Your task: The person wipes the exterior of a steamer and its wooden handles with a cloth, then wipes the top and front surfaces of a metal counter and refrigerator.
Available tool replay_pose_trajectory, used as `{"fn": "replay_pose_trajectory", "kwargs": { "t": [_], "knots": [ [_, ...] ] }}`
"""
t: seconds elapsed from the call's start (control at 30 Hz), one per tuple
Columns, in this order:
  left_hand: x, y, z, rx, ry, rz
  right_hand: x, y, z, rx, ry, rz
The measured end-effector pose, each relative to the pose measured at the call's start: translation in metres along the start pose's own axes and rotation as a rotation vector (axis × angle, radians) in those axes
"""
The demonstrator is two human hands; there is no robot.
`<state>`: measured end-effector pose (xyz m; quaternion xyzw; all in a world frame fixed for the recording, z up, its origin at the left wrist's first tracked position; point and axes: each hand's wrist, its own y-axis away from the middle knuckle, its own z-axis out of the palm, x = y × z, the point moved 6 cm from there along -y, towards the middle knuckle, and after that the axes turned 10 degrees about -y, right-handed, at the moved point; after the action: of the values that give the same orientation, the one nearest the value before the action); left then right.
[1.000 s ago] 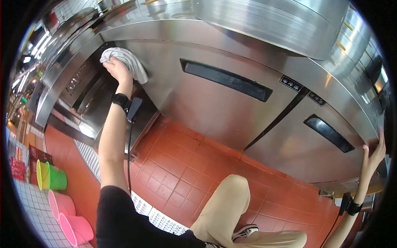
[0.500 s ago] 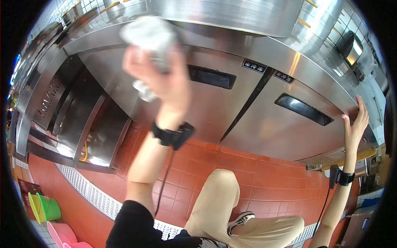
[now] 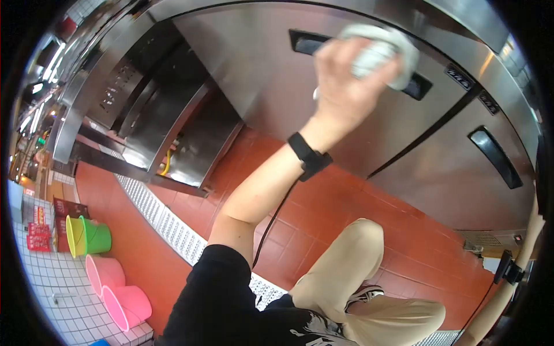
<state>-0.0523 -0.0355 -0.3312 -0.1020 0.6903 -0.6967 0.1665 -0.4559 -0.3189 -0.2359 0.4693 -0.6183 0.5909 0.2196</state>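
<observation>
My left hand (image 3: 349, 81) is wrapped round a crumpled white cloth (image 3: 398, 49), both somewhat blurred by motion. The cloth lies over the dark recessed handle (image 3: 418, 87) of a stainless steel cabinet door (image 3: 254, 63), and the handle's middle is hidden behind hand and cloth. At the far right edge, my right forearm (image 3: 522, 254) reaches up beside the neighbouring door (image 3: 438, 167); the fingers of that hand are cut off by the dark rim of the view. Each wrist wears a black strap with a small device and a cable.
To the left stands an open steel unit (image 3: 167, 115) with a yellow hose (image 3: 167, 163). Green (image 3: 95, 236), yellow and pink buckets (image 3: 130, 308) line the tiled wall. A perforated drain strip (image 3: 167, 222) crosses the red tiled floor (image 3: 288, 230), where I crouch with bent knees.
The view has swung left and tilted. My left hand with the cloth has moved right along the door onto its handle. My right hand's fingers have gone out of sight.
</observation>
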Motion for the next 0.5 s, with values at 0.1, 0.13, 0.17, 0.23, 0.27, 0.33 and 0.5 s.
{"fn": "replay_pose_trajectory", "kwargs": {
  "t": [0.1,0.13,0.17,0.23,0.27,0.33,0.5],
  "knots": [
    [-0.095,0.028,-0.012,-0.062,-0.142,-0.138,0.001,-0.026,-0.002,-0.066,-0.441,0.418],
    [-0.122,0.032,-0.020,-0.062,-0.181,-0.166,0.000,-0.029,-0.004,-0.056,-0.444,0.383],
    [-0.153,0.038,-0.026,-0.103,-0.251,-0.171,-0.003,-0.035,-0.009,-0.047,-0.502,0.362],
    [-0.214,0.052,-0.041,-0.180,-0.346,-0.339,-0.004,-0.034,-0.008,-0.078,-0.496,0.391],
    [-0.248,0.068,-0.045,-0.218,-0.446,-0.372,-0.002,-0.032,-0.007,-0.097,-0.486,0.425],
    [-0.304,0.105,-0.049,-0.311,-0.441,-0.520,0.001,-0.032,-0.007,-0.112,-0.445,0.421],
    [-0.324,0.169,-0.045,-0.362,-0.498,-0.656,0.006,-0.021,0.005,-0.084,-0.395,0.367]
  ]
}}
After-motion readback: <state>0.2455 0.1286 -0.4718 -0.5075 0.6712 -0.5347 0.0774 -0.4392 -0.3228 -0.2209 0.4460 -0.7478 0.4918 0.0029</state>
